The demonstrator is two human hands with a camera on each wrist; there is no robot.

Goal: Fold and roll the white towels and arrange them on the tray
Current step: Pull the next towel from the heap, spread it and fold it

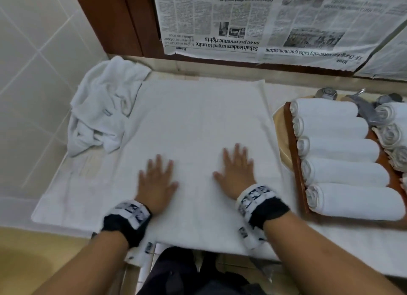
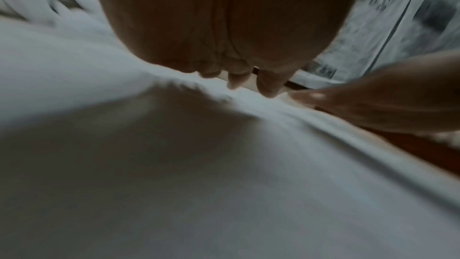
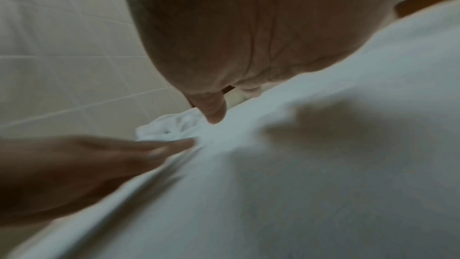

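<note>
So over at the far left corner of the tabletop (image 1: pixel 343 246) there's a crumpled towel pile (image 1: pixel 103 109) just sitting in a heap, touching the left edge of the flat towel (image 1: pixel 198 122) that's lying spread out across the middle. The flat one is reaching from near the back edge all the way to the front edge, where it's hanging over a bit.

Both hands are lying palm-down on the near half of that flat towel. The left hand (image 1: pixel 157 180) is pressing on it with its fingers (image 1: pixel 159 162) straight and fanned apart, not gripping anything. A little to the right, the right hand (image 1: pixel 236 169) is doing the same thing, fingers (image 1: pixel 237 152) spread and flat on the cloth, holding nothing. The two hands are sitting near each other but apart. The wrist views are pretty blurry, but they're showing each palm right down against white fabric with the other hand lying alongside.

Further right, at the right edge of the tabletop, the wooden tray (image 1: pixel 295 153) is holding a column of five rolled towels (image 1: pixel 337 149) lying side by side, each touching the next, spiral ends facing left. More rolls (image 1: pixel 392 133) are sitting on the tray's far right side, partly cut off by the frame. Behind the tray a metal faucet (image 1: pixel 365 109) is poking out.

Along the back wall, upside-down newspaper sheets (image 1: pixel 242 23) are hanging.
</note>
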